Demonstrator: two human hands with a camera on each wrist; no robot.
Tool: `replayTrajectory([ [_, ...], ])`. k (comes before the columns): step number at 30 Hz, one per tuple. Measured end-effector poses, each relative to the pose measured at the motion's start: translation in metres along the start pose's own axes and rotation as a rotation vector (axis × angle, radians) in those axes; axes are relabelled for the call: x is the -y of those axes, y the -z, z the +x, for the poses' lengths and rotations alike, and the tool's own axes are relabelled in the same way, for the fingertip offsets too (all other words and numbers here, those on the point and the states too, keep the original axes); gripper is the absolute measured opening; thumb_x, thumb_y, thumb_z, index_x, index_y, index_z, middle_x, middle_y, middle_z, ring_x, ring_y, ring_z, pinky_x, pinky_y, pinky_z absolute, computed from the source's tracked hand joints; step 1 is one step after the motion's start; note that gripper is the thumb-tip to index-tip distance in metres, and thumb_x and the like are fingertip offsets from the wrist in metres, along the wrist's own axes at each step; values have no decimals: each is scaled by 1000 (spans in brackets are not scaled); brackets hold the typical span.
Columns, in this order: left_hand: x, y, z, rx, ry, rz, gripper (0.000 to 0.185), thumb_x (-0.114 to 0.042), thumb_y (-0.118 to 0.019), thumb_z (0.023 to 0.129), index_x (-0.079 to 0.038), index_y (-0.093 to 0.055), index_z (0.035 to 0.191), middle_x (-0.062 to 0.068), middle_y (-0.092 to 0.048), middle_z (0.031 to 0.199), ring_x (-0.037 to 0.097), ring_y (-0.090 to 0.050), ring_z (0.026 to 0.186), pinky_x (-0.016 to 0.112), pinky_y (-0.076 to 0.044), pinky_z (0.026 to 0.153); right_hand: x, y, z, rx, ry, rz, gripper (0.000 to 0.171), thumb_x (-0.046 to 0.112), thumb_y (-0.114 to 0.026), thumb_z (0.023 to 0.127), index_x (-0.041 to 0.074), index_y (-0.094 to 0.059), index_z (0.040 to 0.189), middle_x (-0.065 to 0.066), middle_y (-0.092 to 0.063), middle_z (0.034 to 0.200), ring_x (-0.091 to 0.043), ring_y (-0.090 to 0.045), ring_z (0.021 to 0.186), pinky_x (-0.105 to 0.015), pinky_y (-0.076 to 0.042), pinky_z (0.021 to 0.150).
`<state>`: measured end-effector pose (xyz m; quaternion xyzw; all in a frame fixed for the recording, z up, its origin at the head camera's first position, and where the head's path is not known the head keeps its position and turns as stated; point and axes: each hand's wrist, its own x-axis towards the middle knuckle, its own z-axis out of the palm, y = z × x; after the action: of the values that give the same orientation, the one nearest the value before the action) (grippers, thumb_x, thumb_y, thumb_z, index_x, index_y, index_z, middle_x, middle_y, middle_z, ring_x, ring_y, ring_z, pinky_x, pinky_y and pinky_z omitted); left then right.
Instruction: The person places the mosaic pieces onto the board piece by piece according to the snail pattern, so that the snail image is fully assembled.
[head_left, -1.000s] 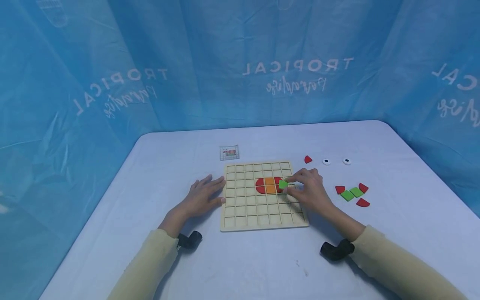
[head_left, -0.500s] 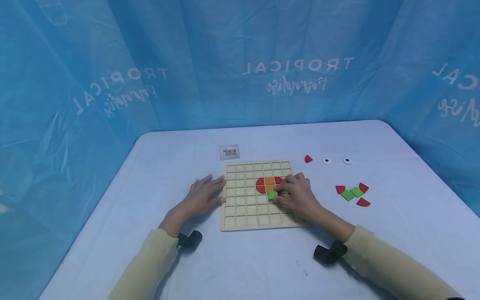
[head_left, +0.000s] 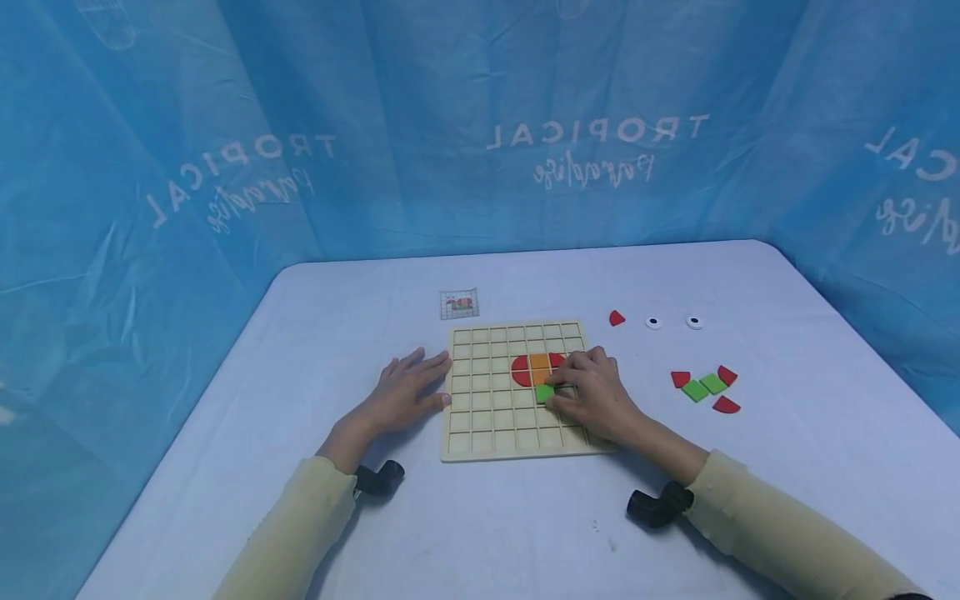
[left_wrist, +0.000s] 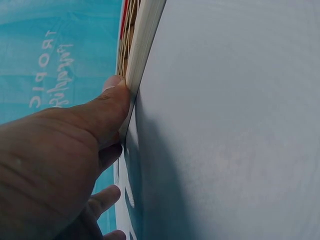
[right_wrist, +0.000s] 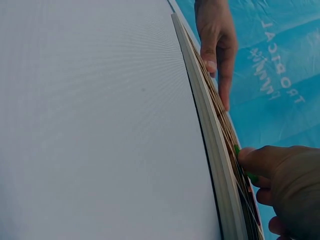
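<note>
My right hand (head_left: pixel 592 396) is pinching the green square (head_left: pixel 545 392) mid-frame on the grid board (head_left: pixel 487 417), right below the orange pieces (head_left: pixel 540 368). My left hand (head_left: pixel 405 392) lies flat, fingers relaxed, bracing the board's left edge, farther off.

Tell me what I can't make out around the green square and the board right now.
- Green square: head view, right hand covers its right edge, so seating is unclear.
- Reference card: head view, too small to read.
- Board cells: both wrist views, seen edge-on.
- Left hand: left wrist view, fingertips cut off.
</note>
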<state>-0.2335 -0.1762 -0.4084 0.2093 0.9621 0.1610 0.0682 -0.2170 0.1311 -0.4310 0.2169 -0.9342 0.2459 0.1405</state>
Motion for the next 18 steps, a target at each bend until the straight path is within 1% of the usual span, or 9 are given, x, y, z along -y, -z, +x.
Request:
replayTrajectory([
  [12, 3, -2, 1, 6, 11, -10, 63, -41, -55, 93, -17, -34, 147, 0, -30, 156, 35, -15, 147, 60, -8, 117, 0, -3, 1, 27, 2, -40, 28, 33, -79, 74, 19, -75, 98, 1, -63, 97, -18, -42, 96, -35, -31, 76],
  [18, 3, -3, 1, 2, -4, -8, 62, -40, -55, 93, -16, -34, 147, 1, -31, 155, 36, -15, 147, 61, -9, 117, -1, -2, 0, 0, 1, -28, 26, 31, -80, 74, 20, -76, 96, 0, -64, 97, -19, -43, 96, -35, -30, 75],
])
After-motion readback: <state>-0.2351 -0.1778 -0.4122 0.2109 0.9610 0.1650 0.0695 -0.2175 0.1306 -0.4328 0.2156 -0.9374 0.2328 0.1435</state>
